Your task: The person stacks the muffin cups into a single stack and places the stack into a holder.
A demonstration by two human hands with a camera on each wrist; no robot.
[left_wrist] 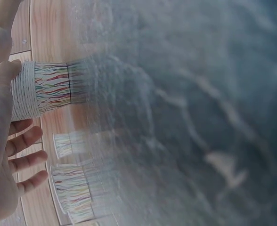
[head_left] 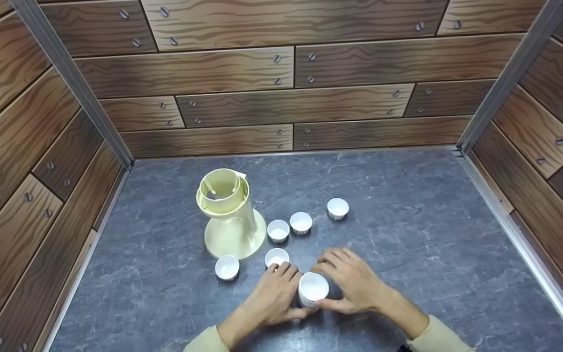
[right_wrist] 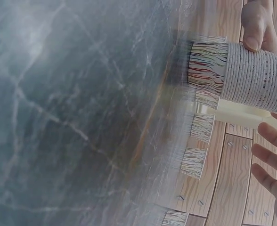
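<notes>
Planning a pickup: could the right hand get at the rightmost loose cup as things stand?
Probably yes: only bare tabletop shows between the right hand and the rightmost cup, though the hand would likely have to leave the cup stack first.

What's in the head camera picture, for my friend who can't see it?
A person's left hand and right hand curve around a stack of white cups on a grey table. Nearby stand five more white cups and a tall pale yellow object.
</notes>
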